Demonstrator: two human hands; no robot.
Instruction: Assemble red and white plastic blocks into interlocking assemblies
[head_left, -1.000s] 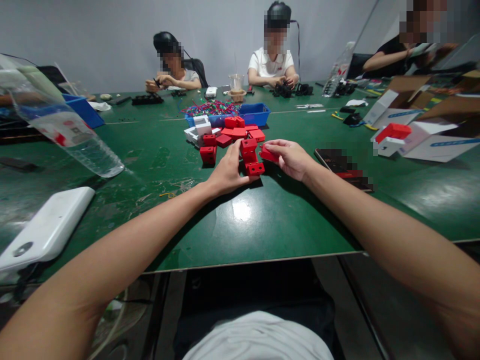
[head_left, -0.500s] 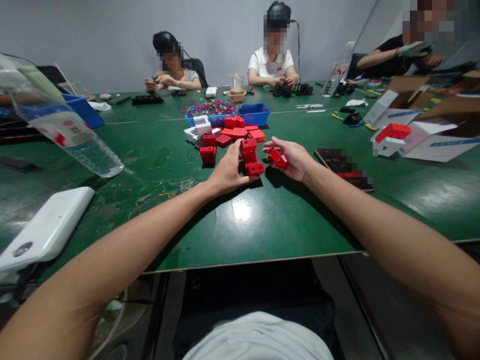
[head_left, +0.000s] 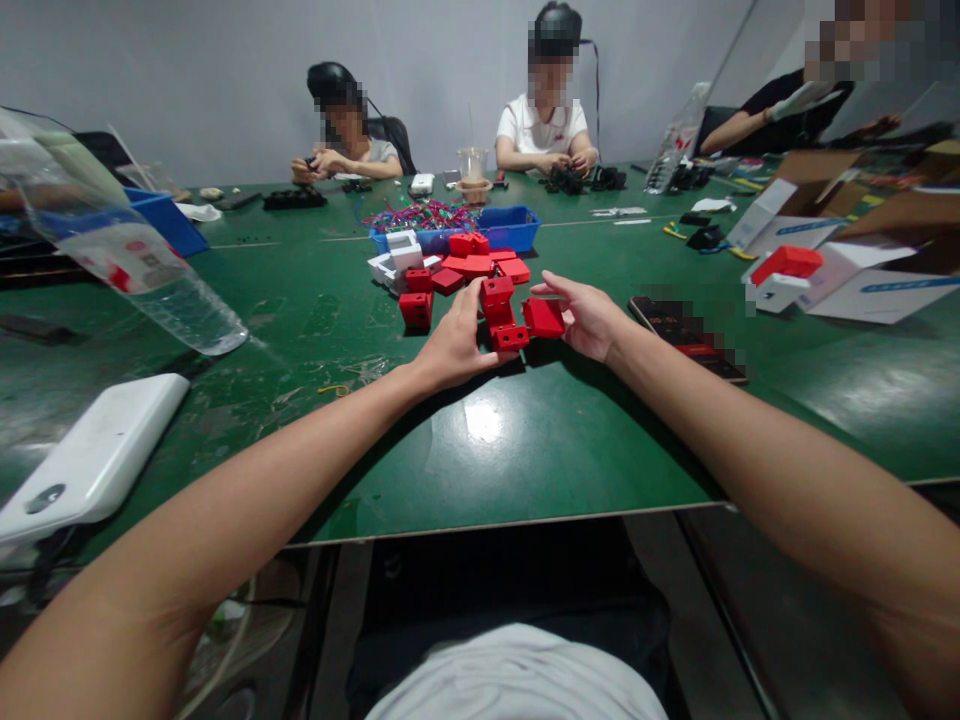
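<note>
Red bracket (head_left: 501,315) at centre, clasped between left hand's (head_left: 454,345) thumb and fingers. At its 3 o'clock, right hand (head_left: 589,320) pinches a red block (head_left: 545,318); judged unjoined. Red pieces (head_left: 472,265) lie loose at 11 o'clock, apparently outstanding.

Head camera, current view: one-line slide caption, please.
At a green tabletop, the left hand holds angular red pieces with holes, the right hand a boxy red block.

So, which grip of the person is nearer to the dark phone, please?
Right. The right grip is just left of the dark phone; the left grip is farther left, around a red part.
</note>
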